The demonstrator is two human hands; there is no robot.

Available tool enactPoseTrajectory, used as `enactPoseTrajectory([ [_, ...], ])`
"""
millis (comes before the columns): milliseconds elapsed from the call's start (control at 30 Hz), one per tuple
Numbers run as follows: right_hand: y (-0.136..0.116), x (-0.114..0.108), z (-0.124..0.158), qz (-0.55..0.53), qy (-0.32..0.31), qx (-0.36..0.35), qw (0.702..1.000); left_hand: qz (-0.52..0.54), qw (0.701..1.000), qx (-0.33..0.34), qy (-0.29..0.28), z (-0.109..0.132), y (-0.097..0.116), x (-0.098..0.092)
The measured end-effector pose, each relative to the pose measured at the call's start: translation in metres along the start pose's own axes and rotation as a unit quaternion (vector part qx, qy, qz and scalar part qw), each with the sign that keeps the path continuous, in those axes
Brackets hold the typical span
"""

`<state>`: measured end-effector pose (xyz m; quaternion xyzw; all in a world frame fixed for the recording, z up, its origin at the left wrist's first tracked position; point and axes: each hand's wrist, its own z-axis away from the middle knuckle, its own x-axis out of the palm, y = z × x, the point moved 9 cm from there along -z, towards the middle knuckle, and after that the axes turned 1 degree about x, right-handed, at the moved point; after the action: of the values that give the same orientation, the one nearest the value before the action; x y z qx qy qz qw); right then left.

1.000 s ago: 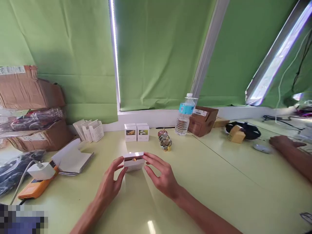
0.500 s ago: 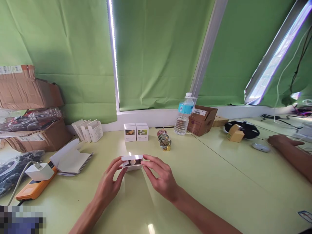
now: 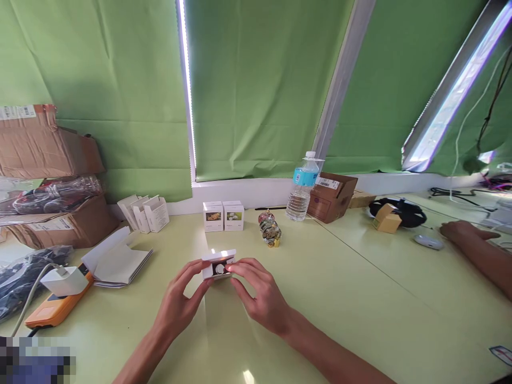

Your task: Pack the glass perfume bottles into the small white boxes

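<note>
Look at that far edge of the desk (image 3: 360, 298): two white boxes (image 3: 223, 216), then a glass figurine (image 3: 269, 229), a water bottle (image 3: 303, 192), and a cardboard carton (image 3: 332, 197) just beside it!

Green blinds (image 3: 256, 90), pale-green desk (image 3: 352, 320); white box (image 3: 207, 273), black interior (image 3: 218, 269); orange pwr strip (image 3: 52, 310), blue bottle label (image 3: 300, 176)

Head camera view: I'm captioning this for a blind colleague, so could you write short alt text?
The left hand and right hand hold a small white box at its ends, with a round object showing inside. Behind it on a pale green table stand two white picture boxes, a glittery figurine and a water bottle. Another person's hand lies at right.
</note>
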<state>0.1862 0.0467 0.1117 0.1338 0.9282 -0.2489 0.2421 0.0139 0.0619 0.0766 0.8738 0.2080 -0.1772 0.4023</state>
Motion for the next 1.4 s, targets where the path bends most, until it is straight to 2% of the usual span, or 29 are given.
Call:
enactPoseTrajectory([
  [100,0.004,-0.006,0.001,-0.009,0.036,0.019,0.999,0.006,1.0,0.007,-0.005,0.001,0.007,0.002],
  [267,0.021,-0.015,0.007,-0.053,0.117,0.108,0.986,0.038,0.999,-0.028,-0.018,0.0,0.012,0.008],
  [367,0.027,-0.005,0.007,-0.058,0.071,0.14,0.986,0.051,0.997,-0.064,-0.012,0.002,0.01,0.01],
  [467,0.022,0.003,0.005,-0.054,0.015,0.113,0.992,0.059,0.993,-0.104,0.013,0.006,0.004,0.012],
  [600,0.013,0.001,0.002,-0.024,0.006,0.068,0.997,0.063,0.98,-0.169,0.08,0.013,-0.005,0.009],
  [700,0.006,0.0,0.0,-0.017,-0.004,0.038,0.999,0.068,0.974,-0.194,0.093,0.013,-0.006,0.008],
  [867,-0.006,-0.001,0.002,0.004,-0.007,-0.012,1.0,0.061,0.978,-0.195,0.04,0.008,-0.006,0.012],
  [1000,-0.011,0.001,0.003,0.034,-0.007,-0.031,0.999,0.059,0.984,-0.163,0.043,0.008,-0.006,0.012],
  [1167,0.004,0.005,0.001,0.022,-0.022,0.015,0.999,0.055,0.99,-0.13,0.015,0.007,-0.007,0.019],
  [1267,0.011,0.01,0.003,0.021,-0.039,0.007,0.999,0.041,0.994,-0.099,0.002,0.006,-0.005,0.021],
  [1400,0.019,0.011,0.005,0.001,-0.024,-0.006,1.0,0.002,0.999,-0.036,-0.012,0.006,0.0,0.022],
])
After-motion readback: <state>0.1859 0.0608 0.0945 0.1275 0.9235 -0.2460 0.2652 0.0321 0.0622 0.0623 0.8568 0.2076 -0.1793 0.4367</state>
